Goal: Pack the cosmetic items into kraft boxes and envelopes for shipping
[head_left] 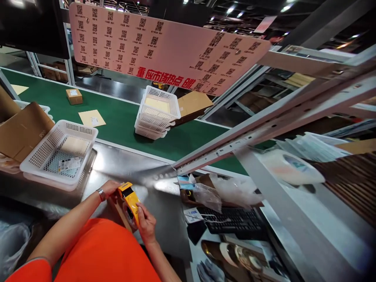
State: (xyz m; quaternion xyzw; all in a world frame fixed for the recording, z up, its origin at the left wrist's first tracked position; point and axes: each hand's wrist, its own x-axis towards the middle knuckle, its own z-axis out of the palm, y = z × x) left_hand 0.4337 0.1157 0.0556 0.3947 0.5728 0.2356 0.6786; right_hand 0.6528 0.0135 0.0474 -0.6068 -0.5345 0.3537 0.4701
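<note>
We find the right hand [146, 224] clamped on a yellow tape dispenser [131, 199]. The left hand [109, 188] rests on a brown box [122, 213], its grip unclear. The box is mostly hidden.

Yellow tape dispenger [131, 200] | hand-held, tilted, nose toward 11 o'clock, pressed on a brown cardboard parcel [119, 209] | parcel flat on the steel worktop, at 6 o'clock of the white mesh basket, largely hidden beneath the dispenser.

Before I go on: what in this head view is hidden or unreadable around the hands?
- Brown box: mostly covered by the left hand, the yellow tape dispenser and the orange sleeve.
- Right hand: palm side hidden, grip on the dispenser only partly seen.
- Label in the white basket: too small to read.
- Tape rolls: cut off by the bottom edge.
</note>
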